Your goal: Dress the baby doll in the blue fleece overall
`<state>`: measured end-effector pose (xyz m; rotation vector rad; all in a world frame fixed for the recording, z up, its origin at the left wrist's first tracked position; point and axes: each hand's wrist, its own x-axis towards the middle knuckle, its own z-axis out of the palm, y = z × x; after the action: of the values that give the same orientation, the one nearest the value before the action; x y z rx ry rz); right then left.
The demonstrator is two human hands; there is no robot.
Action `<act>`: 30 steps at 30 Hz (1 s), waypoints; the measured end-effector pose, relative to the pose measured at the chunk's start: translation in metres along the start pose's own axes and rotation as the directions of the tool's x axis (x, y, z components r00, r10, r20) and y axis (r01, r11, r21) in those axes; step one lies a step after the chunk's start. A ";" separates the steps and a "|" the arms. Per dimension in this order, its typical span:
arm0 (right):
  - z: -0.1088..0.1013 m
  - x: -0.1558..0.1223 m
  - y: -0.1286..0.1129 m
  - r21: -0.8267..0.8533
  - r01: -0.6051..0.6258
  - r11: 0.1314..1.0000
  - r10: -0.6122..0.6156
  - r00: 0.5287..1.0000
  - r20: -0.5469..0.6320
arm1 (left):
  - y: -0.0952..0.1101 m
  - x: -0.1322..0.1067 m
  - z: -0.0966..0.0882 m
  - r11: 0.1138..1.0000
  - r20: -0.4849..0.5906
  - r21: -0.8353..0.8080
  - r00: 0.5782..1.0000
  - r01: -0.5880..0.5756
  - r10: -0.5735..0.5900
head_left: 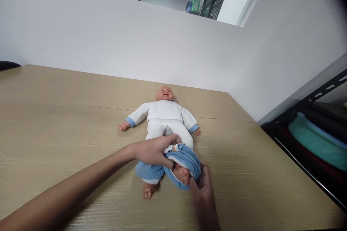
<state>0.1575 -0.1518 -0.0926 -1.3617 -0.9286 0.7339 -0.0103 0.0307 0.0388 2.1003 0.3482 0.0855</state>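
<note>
On tan tabletop [252, 177], curled left hand [155, 151] and right hand [203, 186] grip doll's [165, 110] blue pants [187, 158].

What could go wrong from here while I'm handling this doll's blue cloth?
The foot in the opening of the bunched blue cloth might snag on its edge.

If the right hand, gripping that cloth, tugs hard, the doll could slide, since nothing visible fastens it to the table.
</note>
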 end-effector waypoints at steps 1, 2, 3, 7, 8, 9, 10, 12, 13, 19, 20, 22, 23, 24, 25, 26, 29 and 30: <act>0.000 0.006 -0.005 0.014 0.011 1.000 -0.011 0.999 -0.038 | -0.001 -0.001 0.000 0.999 -0.020 -0.018 0.999 -0.028 0.027; -0.001 0.012 -0.010 0.017 0.015 1.000 -0.014 0.999 -0.041 | -0.001 -0.003 0.000 0.998 -0.036 -0.028 0.998 -0.048 0.047; -0.003 0.018 -0.015 0.004 0.013 1.000 -0.013 1.000 -0.006 | -0.002 -0.004 0.000 0.997 -0.049 -0.035 0.997 -0.063 0.061; -0.023 0.048 -0.030 -0.156 0.046 0.987 0.001 0.957 0.291 | -0.002 -0.006 0.000 0.985 -0.098 0.044 0.980 -0.167 0.171; -0.029 0.056 -0.034 -0.198 0.064 0.978 0.010 0.936 0.352 | -0.002 -0.007 0.000 0.977 -0.114 0.096 0.973 -0.192 0.202; -0.034 0.063 -0.040 -0.239 0.089 0.967 0.013 0.919 0.395 | -0.002 -0.008 0.000 0.967 -0.130 0.156 0.966 -0.200 0.221; -0.038 0.070 -0.046 -0.279 0.127 0.952 0.007 0.901 0.433 | -0.002 -0.011 0.000 0.958 -0.149 0.216 0.963 -0.188 0.223; -0.043 0.080 -0.060 -0.350 0.227 0.909 -0.016 0.858 0.514 | -0.005 -0.019 0.000 0.944 -0.198 0.301 0.960 -0.132 0.198; -0.043 0.084 -0.067 -0.368 0.281 0.886 -0.030 0.827 0.561 | -0.007 -0.024 0.000 0.941 -0.218 0.320 0.958 -0.109 0.185; -0.034 0.102 -0.082 -0.277 0.389 0.879 -0.112 0.732 0.672 | -0.026 -0.056 -0.008 0.935 -0.316 0.354 0.941 -0.003 0.123; -0.031 0.107 -0.079 -0.250 0.357 0.900 -0.109 0.741 0.663 | -0.028 -0.058 -0.010 0.942 -0.323 0.336 0.940 0.005 0.111; -0.021 0.119 -0.070 -0.191 0.240 0.952 -0.073 0.782 0.619 | -0.033 -0.058 -0.015 0.970 -0.351 0.244 0.932 -0.001 0.089; -0.015 0.126 -0.066 -0.162 0.178 0.971 -0.052 0.811 0.582 | -0.036 -0.056 -0.017 0.984 -0.386 0.177 0.920 0.004 0.066; -0.008 0.133 -0.061 -0.139 0.131 0.982 -0.036 0.841 0.540 | -0.038 -0.053 -0.018 0.994 -0.436 0.109 0.899 0.018 0.032; -0.002 0.140 -0.057 -0.126 0.107 0.986 -0.031 0.866 0.499 | -0.042 -0.051 -0.019 0.998 -0.493 0.044 0.870 0.041 -0.014; 0.003 0.146 -0.053 -0.123 0.104 0.987 -0.034 0.882 0.470 | -0.045 -0.048 -0.020 0.998 -0.545 -0.008 0.837 0.066 -0.060; 0.013 0.158 -0.040 -0.143 0.111 0.983 -0.039 0.900 0.434 | -0.058 -0.046 -0.017 0.992 -0.627 -0.083 0.768 0.098 -0.128; 0.014 0.158 -0.035 -0.149 0.105 0.983 -0.032 0.904 0.427 | -0.063 -0.048 -0.016 0.991 -0.628 -0.102 0.767 0.090 -0.134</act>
<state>0.2163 -0.0098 -0.0384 -1.3307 -1.4043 0.9352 -0.0722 0.0609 -0.0021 1.9248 0.8636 0.7432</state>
